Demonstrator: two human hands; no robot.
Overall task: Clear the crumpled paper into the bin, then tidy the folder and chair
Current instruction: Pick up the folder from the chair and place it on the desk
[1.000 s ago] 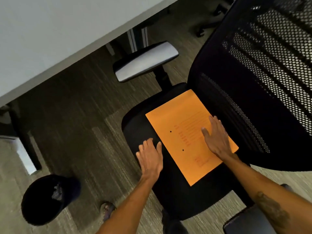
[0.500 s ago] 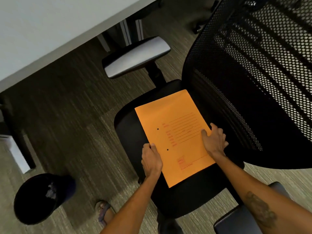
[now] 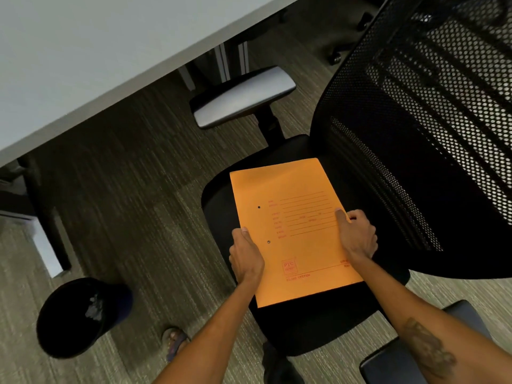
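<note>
Our left hand [image 3: 245,261] and right hand [image 3: 357,236], flat a second ago, now grip the orange folder [image 3: 299,245] by its two long edges, thumbs on top, over the chair seat [image 3: 318,322]; the crumpled paper [image 3: 92,307] lies in the black bin [image 3: 69,328].

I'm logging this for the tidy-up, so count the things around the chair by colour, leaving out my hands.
Orange: 1, the flat orange paper folder.
Black: 2, the black mesh office chair and the round black plastic bin.
Pale grey: 1, the pale grey desk top.
Total: 4.
</note>
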